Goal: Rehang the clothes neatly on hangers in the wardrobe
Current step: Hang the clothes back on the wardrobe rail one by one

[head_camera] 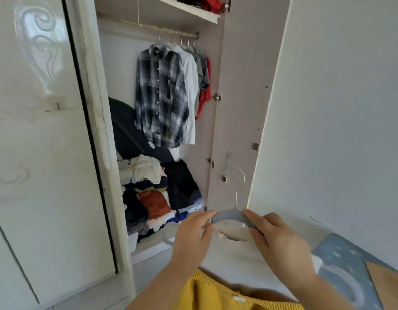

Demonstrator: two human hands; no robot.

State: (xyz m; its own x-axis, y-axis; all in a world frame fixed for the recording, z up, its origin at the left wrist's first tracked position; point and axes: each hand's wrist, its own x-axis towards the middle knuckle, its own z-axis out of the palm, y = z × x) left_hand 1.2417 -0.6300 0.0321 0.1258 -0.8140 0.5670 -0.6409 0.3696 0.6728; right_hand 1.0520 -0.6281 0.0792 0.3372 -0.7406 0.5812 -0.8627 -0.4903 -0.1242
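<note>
A grey hanger point(229, 214) with a metal hook sits at the neck of a white garment point(233, 258) spread low in the middle. My left hand point(191, 233) pinches the hanger's left shoulder and the cloth. My right hand point(276, 238) grips the hanger's right shoulder. In the open wardrobe, a plaid shirt point(162, 97), a white shirt point(191, 86), a grey-green top and a red one hang from the rail point(149, 26).
A heap of loose clothes point(153, 195) and a dark bag point(126, 128) fill the wardrobe floor. The open door point(240, 108) stands to the right, the shut door point(37, 130) to the left. A yellow knit garment point(216, 294) lies nearest me.
</note>
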